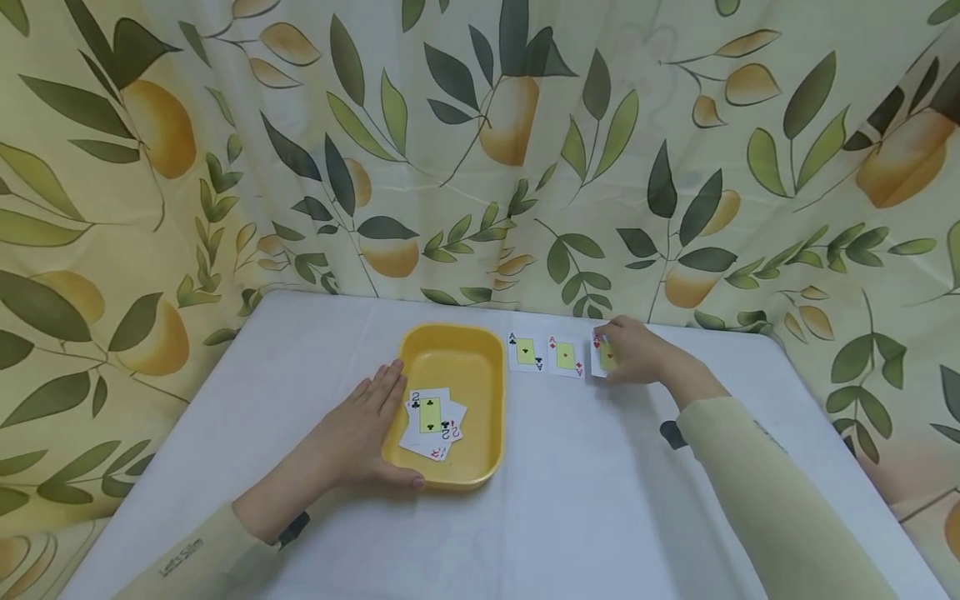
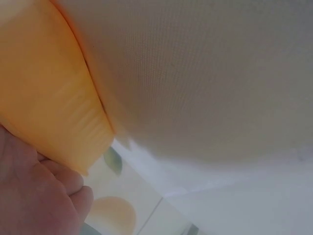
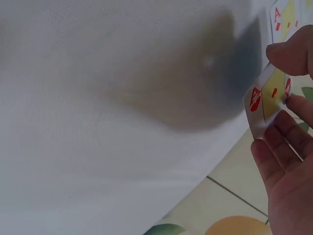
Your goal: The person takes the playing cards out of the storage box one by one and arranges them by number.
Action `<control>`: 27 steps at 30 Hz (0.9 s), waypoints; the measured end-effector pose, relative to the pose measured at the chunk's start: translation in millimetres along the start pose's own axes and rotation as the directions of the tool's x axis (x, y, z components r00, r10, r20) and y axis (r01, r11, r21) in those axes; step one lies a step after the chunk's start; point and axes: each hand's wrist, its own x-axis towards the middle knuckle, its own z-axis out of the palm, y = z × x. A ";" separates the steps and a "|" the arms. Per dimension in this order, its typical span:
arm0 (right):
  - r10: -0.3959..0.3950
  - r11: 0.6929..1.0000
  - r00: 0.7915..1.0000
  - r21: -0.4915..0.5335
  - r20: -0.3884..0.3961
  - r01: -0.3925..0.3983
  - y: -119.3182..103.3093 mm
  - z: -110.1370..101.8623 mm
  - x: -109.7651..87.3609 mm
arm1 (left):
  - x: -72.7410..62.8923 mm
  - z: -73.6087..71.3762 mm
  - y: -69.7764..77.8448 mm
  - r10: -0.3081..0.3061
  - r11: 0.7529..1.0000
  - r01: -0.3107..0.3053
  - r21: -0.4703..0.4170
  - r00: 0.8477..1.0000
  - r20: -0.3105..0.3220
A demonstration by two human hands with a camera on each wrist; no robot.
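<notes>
- While the head view shows the left hand (image 1: 371, 429) laid along the left side of the yellow tray (image 1: 468, 375), fingers extended and thumb at its near edge, the right hand (image 1: 637, 350) pinches a red ace (image 1: 603, 360) well to the right of that tray.
- Head view, further: a black ace (image 1: 527, 352) lies just right of the tray, with an ace of diamonds (image 1: 566, 357) next beyond it; a few loosely stacked twos (image 1: 430, 414) rest inside the tray.
- Left wrist view: fingers touch the tray's outer side; whether any tips curl beneath it cannot be told.
- Right wrist view: thumb and fingers close on opposite edges of the red ace, leaving much of its face exposed.
- Handling assessment: the card is judged light, thin, springy and probably slick, liable to crease under hard squeezing. Opposite edges appear the soundest hold, pressed gently.
</notes>
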 end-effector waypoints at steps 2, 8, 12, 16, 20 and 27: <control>0.010 1.000 1.000 0.012 0.013 -0.010 2.6 1.0 0.0 | 0.7 -0.9 0.6 0.000 1.000 0.000 -0.002 1.000 0.003; 0.057 0.997 0.997 0.047 0.061 -0.060 7.1 7.0 2.6 | -0.1 -0.7 0.8 -0.006 1.000 0.006 -0.003 1.000 0.021; 0.084 0.995 0.992 0.045 0.096 -0.089 11.6 13.6 4.8 | -1.5 -0.5 1.9 -0.001 1.000 0.001 -0.009 1.000 0.025; 0.074 0.996 0.992 0.037 0.106 -0.078 16.0 17.0 6.0 | -1.0 0.0 1.9 0.001 1.000 -0.001 -0.008 1.000 0.029; 0.041 0.999 0.994 0.029 0.098 -0.044 19.3 17.8 7.0 | 0.1 -1.6 1.4 -0.005 1.000 0.006 -0.005 0.999 0.031; -0.008 1.000 0.998 0.026 0.065 0.006 -9.5 8.2 4.5 | 1.9 -3.4 0.4 0.002 1.000 -0.002 -0.007 0.999 0.033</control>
